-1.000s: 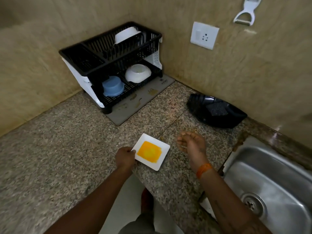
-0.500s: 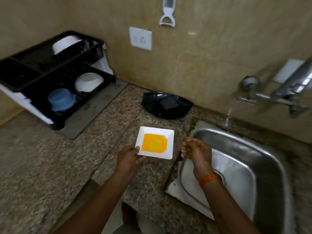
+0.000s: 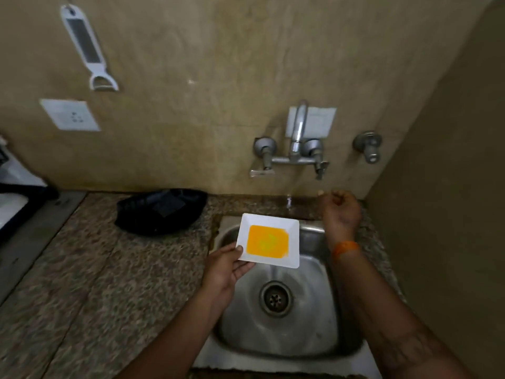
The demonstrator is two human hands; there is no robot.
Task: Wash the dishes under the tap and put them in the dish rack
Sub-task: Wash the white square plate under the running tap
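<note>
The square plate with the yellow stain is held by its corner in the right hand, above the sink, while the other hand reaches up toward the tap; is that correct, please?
Not quite: the head view shows the left hand holding the square plate by its corner above the sink. The right hand is the one reaching up toward the tap.
</note>
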